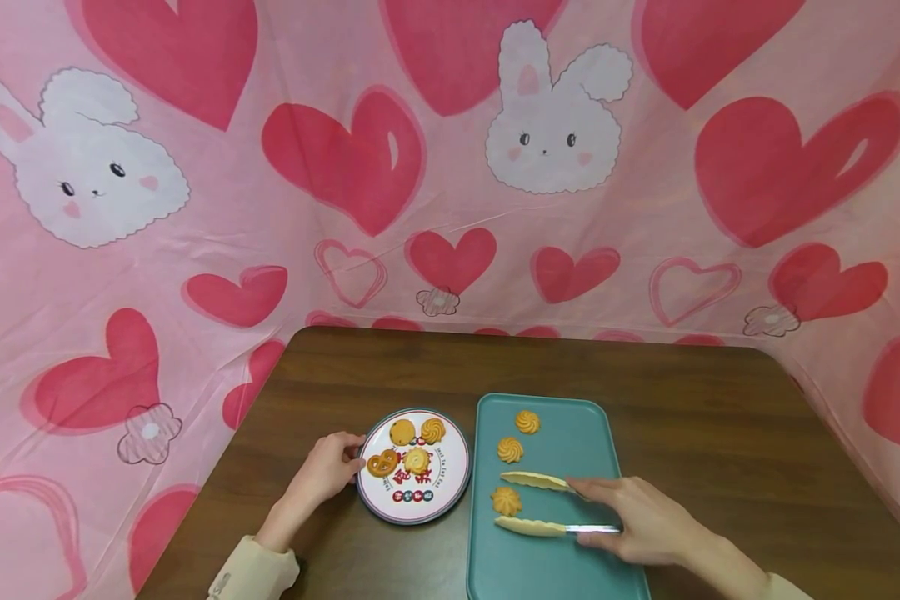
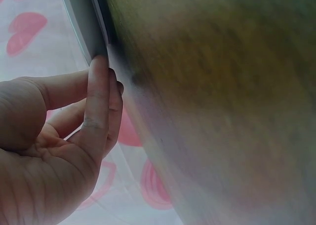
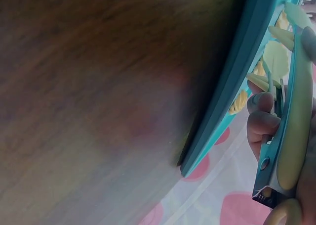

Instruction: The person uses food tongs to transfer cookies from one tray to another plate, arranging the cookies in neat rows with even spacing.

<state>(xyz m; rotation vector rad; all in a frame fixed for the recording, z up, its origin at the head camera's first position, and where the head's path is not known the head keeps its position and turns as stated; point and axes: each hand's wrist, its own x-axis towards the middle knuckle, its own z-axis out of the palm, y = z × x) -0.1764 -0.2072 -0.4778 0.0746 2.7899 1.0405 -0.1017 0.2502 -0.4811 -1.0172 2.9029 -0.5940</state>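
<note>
My left hand (image 1: 328, 468) pinches the left rim of a round white plate (image 1: 450, 479), with the thumb and fingers at its edge (image 2: 81, 24). On the plate lie a pretzel cookie (image 1: 382, 463), a round speckled cookie (image 1: 402, 432), a swirl cookie (image 1: 432, 430) and a pale flower-shaped cookie (image 1: 417, 461). Food tongs (image 1: 531, 527) with cream tips and metal arms are held in my right hand (image 1: 645, 521). Their tips stand apart over the teal tray (image 1: 562, 571), either side of a star-shaped cookie (image 1: 506, 501). The right wrist view shows the tongs' cream handle (image 3: 296, 131).
Two swirl cookies lie further back on the tray, the nearer one (image 1: 510, 450) left of the farther one (image 1: 527, 422). Plate and tray stand side by side on a dark wooden table (image 1: 390, 358). Pink cloth (image 1: 450, 208) with hearts and rabbits hangs behind and around it.
</note>
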